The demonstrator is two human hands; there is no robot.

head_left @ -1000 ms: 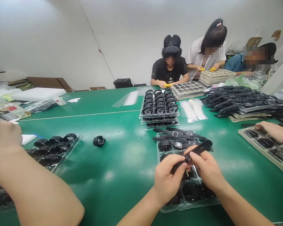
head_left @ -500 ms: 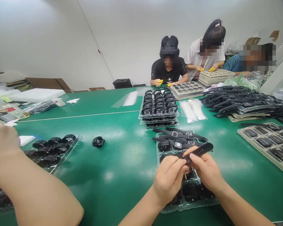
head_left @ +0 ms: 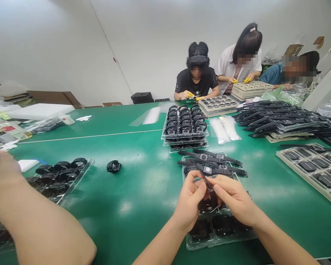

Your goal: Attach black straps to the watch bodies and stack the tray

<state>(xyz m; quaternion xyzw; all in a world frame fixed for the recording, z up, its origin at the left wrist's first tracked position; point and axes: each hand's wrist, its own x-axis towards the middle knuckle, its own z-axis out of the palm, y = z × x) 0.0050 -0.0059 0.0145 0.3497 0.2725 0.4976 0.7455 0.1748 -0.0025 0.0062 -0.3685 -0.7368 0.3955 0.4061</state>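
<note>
My left hand and my right hand meet over a clear plastic tray near the table's front edge. Both hands grip one black watch; its strap sticks up and away from my fingers. The tray holds several black watch bodies below my hands. At the tray's far end lie several strapped watches, laid flat across each other.
A co-worker's forearm crosses the left foreground above a tray of black watches. A single watch lies on the green table. Stacked watch trays, a strap pile and a right-hand tray stand beyond. Three people work at the far end.
The watch has turned in my hands: its strap pointed right before and now points up and back. My hands dropped closer to the tray. A co-worker's hand left the right-hand tray.
</note>
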